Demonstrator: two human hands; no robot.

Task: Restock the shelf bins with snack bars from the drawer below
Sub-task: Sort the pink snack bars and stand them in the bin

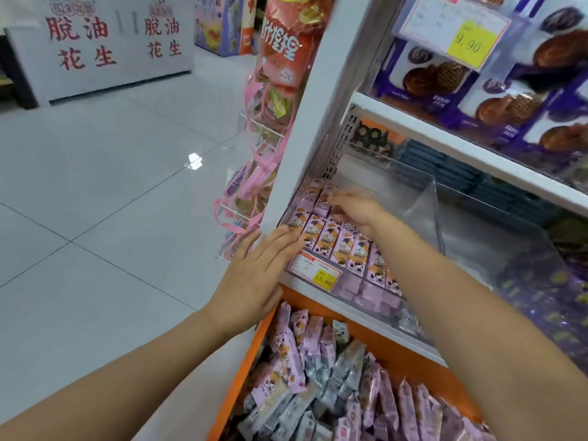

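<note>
A clear plastic shelf bin (428, 198) holds rows of pink-and-orange snack bars (342, 246) laid side by side. My left hand (257, 275) lies flat with straight fingers against the bin's front left corner, fingertips touching the nearest bars. My right hand (358, 208) reaches into the bin over the back row, fingers bent down onto the bars; whether it holds one is hidden. Below, an orange drawer (245, 361) stands pulled out, heaped with pink and grey snack bars (318, 386).
A yellow price tag (323, 278) sits on the bin front. The neighbouring bin (483, 243) to the right looks bare. Purple pastry packs (496, 90) fill the shelf above. Hanging snack bags (276, 74) and a wire rack flank the shelf's left side. Tiled floor lies left.
</note>
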